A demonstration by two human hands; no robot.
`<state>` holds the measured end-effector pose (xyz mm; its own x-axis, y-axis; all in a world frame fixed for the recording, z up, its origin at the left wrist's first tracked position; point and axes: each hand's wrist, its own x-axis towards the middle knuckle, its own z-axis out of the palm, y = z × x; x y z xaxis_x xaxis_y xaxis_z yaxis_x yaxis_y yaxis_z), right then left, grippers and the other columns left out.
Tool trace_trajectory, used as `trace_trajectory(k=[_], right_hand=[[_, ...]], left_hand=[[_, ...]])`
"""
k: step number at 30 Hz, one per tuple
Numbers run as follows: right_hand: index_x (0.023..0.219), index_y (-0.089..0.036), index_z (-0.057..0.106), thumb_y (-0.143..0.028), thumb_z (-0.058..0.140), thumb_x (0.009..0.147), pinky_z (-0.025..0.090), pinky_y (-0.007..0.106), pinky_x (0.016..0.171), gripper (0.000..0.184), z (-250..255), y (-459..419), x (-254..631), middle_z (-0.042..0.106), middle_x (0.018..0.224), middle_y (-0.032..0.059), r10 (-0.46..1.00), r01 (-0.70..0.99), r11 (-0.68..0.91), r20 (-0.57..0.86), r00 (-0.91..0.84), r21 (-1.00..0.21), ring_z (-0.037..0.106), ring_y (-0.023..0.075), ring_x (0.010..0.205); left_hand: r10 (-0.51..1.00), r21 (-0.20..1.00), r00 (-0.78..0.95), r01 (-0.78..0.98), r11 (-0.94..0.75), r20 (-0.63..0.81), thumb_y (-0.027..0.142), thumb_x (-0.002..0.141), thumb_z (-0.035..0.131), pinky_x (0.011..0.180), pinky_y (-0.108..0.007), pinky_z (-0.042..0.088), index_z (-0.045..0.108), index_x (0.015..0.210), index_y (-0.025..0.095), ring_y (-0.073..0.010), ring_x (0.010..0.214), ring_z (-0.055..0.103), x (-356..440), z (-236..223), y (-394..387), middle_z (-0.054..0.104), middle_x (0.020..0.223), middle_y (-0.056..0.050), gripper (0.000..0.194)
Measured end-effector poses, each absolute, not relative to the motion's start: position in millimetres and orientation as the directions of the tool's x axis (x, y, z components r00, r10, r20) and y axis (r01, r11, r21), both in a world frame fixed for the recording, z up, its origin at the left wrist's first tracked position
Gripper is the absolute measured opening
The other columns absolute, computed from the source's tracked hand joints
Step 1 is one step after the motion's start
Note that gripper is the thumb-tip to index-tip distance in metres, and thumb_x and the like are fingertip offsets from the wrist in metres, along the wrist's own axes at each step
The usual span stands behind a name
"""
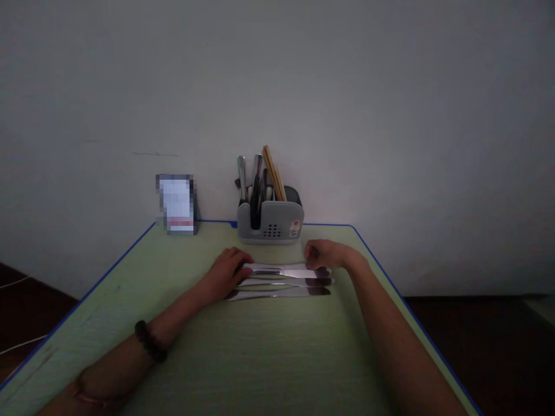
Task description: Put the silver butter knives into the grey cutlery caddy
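Note:
Several shiny table knives (277,293) lie side by side on the green table, running left to right, blades toward the right. At their left ends, my left hand (226,274) is closed with thumb and fingers round the handle end of the farthest knives' group, gripping a table knife (299,271). My right hand (327,254) is curled over the right end of that same knife, its fingers pinched at the blade. Its fingertips are partly hidden. Both hands stay low, close to the tabletop.
Behind the knives a grey utensil holder (281,222) stands against the wall, with metal cutlery (241,176) and wooden chopsticks (274,173) upright in it. To its left leans a phone (177,202) with a lit, blurred screen. Blue edging (381,266) borders the table (260,358).

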<state>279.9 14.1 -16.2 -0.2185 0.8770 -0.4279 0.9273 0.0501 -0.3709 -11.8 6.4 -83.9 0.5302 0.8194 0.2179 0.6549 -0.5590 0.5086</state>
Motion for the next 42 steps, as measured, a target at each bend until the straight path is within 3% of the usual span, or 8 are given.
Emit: trace_trajectory(k=[4,10,17,23,31,34,37,42], right_hand=[[0.083,-0.016,0.070,-0.010,0.063,0.068,0.044,0.019,0.057,0.018,-12.2,12.7,277.1,0.071,0.075,0.0018,0.867,0.920,0.119,-0.413,-0.280,-0.374,0.062,0.0133,0.066],[0.085,-0.014,0.071,-0.008,0.055,0.072,0.043,0.020,0.065,0.021,-3.3,14.6,279.8,0.071,0.079,0.0038,0.926,0.924,0.208,-0.239,-0.292,-0.321,0.062,0.0137,0.073],[0.080,-0.017,0.073,-0.007,0.056,0.069,0.042,0.022,0.067,0.023,4.0,14.5,277.3,0.071,0.078,0.0033,0.936,0.925,0.272,-0.151,-0.318,-0.264,0.062,0.0154,0.072],[0.077,-0.018,0.074,-0.007,0.059,0.068,0.043,0.021,0.069,0.021,4.5,13.2,271.9,0.072,0.076,0.0023,0.923,0.928,0.259,-0.214,-0.319,-0.266,0.064,0.0159,0.073],[0.081,-0.017,0.072,-0.011,0.066,0.066,0.045,0.021,0.061,0.017,-3.8,12.5,282.7,0.073,0.079,0.0036,0.905,0.958,0.091,-0.379,-0.194,-0.273,0.065,0.0161,0.073],[0.088,-0.016,0.069,-0.014,0.070,0.065,0.044,0.021,0.061,0.023,-4.7,11.9,281.7,0.072,0.087,0.0057,0.912,0.959,0.069,-0.373,-0.172,-0.276,0.064,0.0164,0.075],[0.088,-0.016,0.067,-0.023,0.068,0.072,0.043,0.021,0.060,0.018,-4.1,10.1,274.4,0.071,0.085,0.0050,0.913,0.948,0.083,-0.359,-0.197,-0.308,0.063,0.0149,0.073],[0.090,-0.017,0.066,-0.028,0.065,0.075,0.042,0.020,0.060,0.019,-9.7,9.1,259.6,0.071,0.083,0.0025,0.909,0.922,0.128,-0.330,-0.256,-0.365,0.062,0.0134,0.072]], left_hand=[[0.818,0.532,0.524,0.634,-0.562,0.239,0.028,0.085,0.051,0.088,-0.038,0.043,0.062,0.103,0.017,-0.0227,0.096,0.052,-12.1,-82.7,4.8,0.059,0.100,-0.009,0.024],[0.783,0.511,0.548,0.602,-0.613,0.294,0.031,0.088,0.046,0.095,-0.041,0.040,0.052,0.126,0.023,-0.0239,0.106,0.049,-12.8,-85.7,2.7,0.055,0.116,-0.010,0.039],[0.797,0.538,0.523,0.598,-0.595,0.300,0.031,0.088,0.047,0.092,-0.042,0.041,0.045,0.133,0.019,-0.0240,0.101,0.050,-12.1,-87.3,1.8,0.056,0.112,-0.011,0.046],[0.792,0.530,0.531,0.597,-0.602,0.301,0.030,0.088,0.048,0.090,-0.039,0.042,0.055,0.123,0.022,-0.0223,0.098,0.050,-11.5,-86.1,1.3,0.056,0.104,-0.009,0.037],[0.788,0.525,0.539,0.597,-0.607,0.298,0.026,0.090,0.046,0.092,-0.040,0.042,0.065,0.105,0.022,-0.0216,0.099,0.050,-12.6,-85.4,2.2,0.055,0.102,-0.008,0.026],[0.783,0.530,0.521,0.582,-0.617,0.340,0.024,0.088,0.047,0.096,-0.040,0.040,0.062,0.110,0.021,-0.0222,0.106,0.048,-11.4,-84.6,-0.1,0.053,0.110,-0.009,0.027],[0.785,0.527,0.496,0.583,-0.618,0.372,0.025,0.087,0.049,0.098,-0.040,0.040,0.057,0.118,0.020,-0.0223,0.109,0.047,-8.9,-83.4,-2.6,0.052,0.115,-0.010,0.032],[0.797,0.475,0.483,0.641,-0.604,0.363,0.026,0.092,0.040,0.092,-0.041,0.043,0.065,0.109,0.022,-0.0221,0.100,0.051,-6.9,-83.3,-2.6,0.057,0.105,-0.009,0.031]])
